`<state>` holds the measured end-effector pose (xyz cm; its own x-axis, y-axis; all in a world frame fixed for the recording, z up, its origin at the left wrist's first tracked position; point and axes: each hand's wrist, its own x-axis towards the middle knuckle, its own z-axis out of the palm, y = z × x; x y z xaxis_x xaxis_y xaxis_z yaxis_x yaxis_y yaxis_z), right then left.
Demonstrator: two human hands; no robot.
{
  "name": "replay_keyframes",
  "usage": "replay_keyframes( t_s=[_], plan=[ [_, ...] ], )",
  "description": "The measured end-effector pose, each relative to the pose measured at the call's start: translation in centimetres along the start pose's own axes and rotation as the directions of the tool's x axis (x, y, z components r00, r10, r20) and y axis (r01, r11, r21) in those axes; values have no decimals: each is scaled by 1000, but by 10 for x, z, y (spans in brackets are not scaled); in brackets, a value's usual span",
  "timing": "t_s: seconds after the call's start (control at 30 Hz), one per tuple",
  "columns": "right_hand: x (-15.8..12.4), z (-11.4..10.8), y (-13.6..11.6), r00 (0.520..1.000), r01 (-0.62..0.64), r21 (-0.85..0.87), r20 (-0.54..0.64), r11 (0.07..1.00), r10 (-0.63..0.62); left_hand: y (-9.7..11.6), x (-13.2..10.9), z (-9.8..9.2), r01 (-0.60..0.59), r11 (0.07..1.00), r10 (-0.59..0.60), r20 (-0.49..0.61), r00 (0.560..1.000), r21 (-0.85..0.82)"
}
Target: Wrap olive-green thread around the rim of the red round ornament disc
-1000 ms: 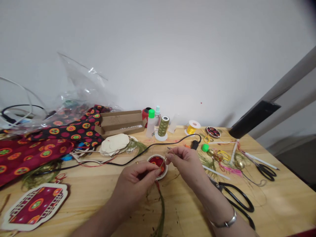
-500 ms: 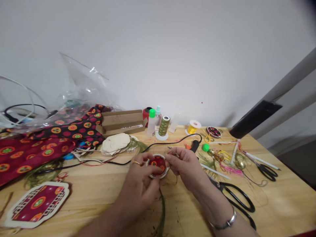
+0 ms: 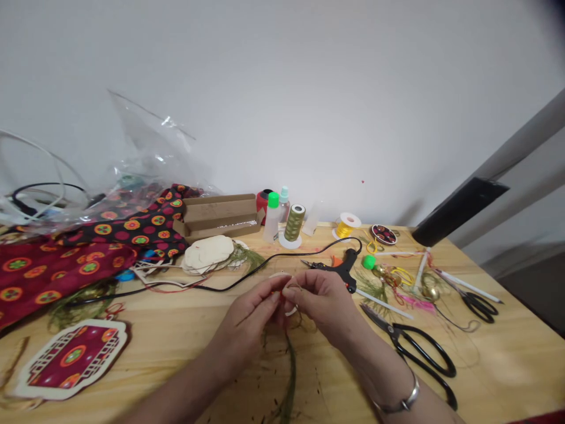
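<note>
Both my hands meet over the table's middle. Between them is a small round fabric-covered ornament, mostly hidden by my fingers; a bit of its pale rim shows. My left hand is closed on the ornament's left side, thumb and fingertips together. My right hand pinches a thin olive cord at the ornament's upper right. A loop of that cord droops below the fingertips. Under my hands an olive thread tassel hangs down toward the near edge.
Right of my hands lie a black glue gun and large black scissors. A lantern-shaped ornament rests at the left. Behind stand a green-capped bottle, an olive thread spool and a cardboard box. Patterned fabric is piled left.
My left hand has turned and brought its fingertips against my right fingers. The ornament's red face, visible before, is now covered or tilted away. More of the glue gun shows.
</note>
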<state>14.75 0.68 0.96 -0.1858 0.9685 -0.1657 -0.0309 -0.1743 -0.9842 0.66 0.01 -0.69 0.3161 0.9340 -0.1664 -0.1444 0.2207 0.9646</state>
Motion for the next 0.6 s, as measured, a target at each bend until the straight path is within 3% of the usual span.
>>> replay_keyframes(
  t_s=[0.13, 0.3, 0.47, 0.6],
  plan=[
    [1, -1, 0, 999, 6, -3, -43, 1000, -6, 2, -1, 1, 67, 996, -67, 4, 998, -55],
    [1, 0, -1, 999, 19, 34, -47, 999, -17, 3, -1, -3, 12, 998, -9, -54, 998, 62],
    [0, 0, -1, 997, 16, 73, -73, 997, -11, 0, 3, -4, 134, 967, -132, 24, 991, -218],
    [-1, 0, -2, 998, 14, 105, -69, 994, -7, 3, 5, -2, 152, 952, -149, 32, 988, -265]
  ],
)
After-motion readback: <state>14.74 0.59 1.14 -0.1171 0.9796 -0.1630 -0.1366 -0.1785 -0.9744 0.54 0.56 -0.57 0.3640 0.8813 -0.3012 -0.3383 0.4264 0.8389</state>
